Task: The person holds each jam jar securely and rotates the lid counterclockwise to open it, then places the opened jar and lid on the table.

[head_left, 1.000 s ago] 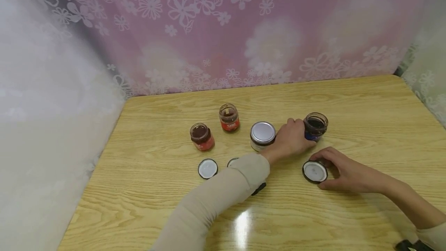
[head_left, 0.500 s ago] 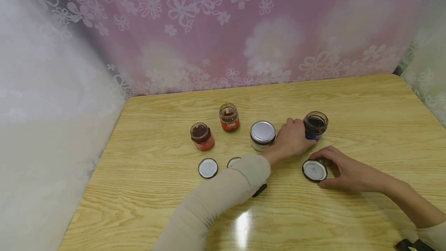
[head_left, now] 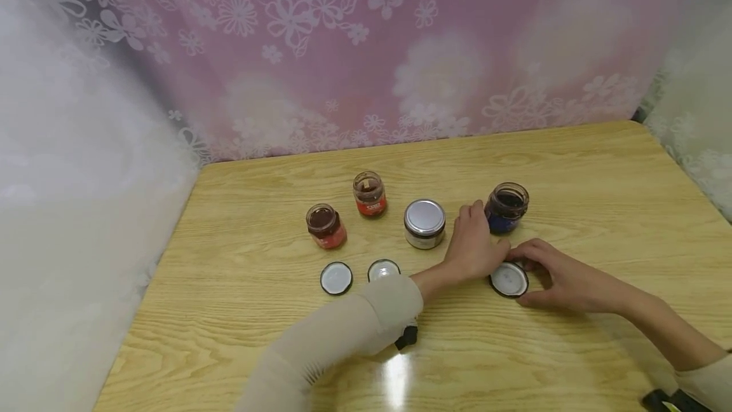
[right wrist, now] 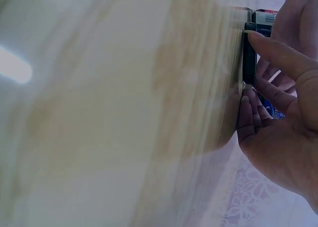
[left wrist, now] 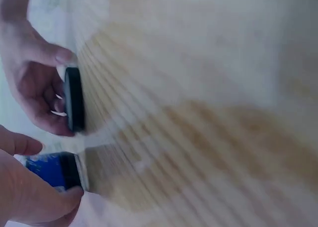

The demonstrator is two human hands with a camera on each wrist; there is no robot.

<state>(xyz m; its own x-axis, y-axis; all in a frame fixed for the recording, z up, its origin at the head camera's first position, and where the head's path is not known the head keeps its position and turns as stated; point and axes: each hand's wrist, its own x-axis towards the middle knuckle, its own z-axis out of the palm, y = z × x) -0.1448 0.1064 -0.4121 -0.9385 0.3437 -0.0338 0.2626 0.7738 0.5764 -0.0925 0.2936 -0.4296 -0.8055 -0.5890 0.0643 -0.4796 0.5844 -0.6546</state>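
Note:
My right hand (head_left: 563, 275) pinches a dark-rimmed jar lid (head_left: 509, 280) by its edge between thumb and fingers. The lid lies inner side up at the table surface. My left hand (head_left: 476, 243) is beside an uncapped jar with a blue label (head_left: 506, 208), its fingertips at the jar's left side and its thumb away from the glass, near the lid. In the left wrist view the blue jar (left wrist: 49, 170) shows between the spread thumb and fingers; the black lid (left wrist: 74, 100) is in the other hand. The right wrist view shows the lid (right wrist: 250, 53) edge-on in my fingers.
A silver-capped jar (head_left: 424, 224) stands just left of my left hand. Two uncapped red-label jars (head_left: 326, 226) (head_left: 370, 194) stand farther left. Two loose lids (head_left: 336, 278) (head_left: 384, 268) lie in front, one near my left sleeve (head_left: 343, 329). The wooden table (head_left: 240, 208) ends at a floral curtain.
My left hand has loosened from the blue jar, its thumb moving off the glass towards the lid. The right hand keeps the lid at about the same place. The head view has shifted slightly.

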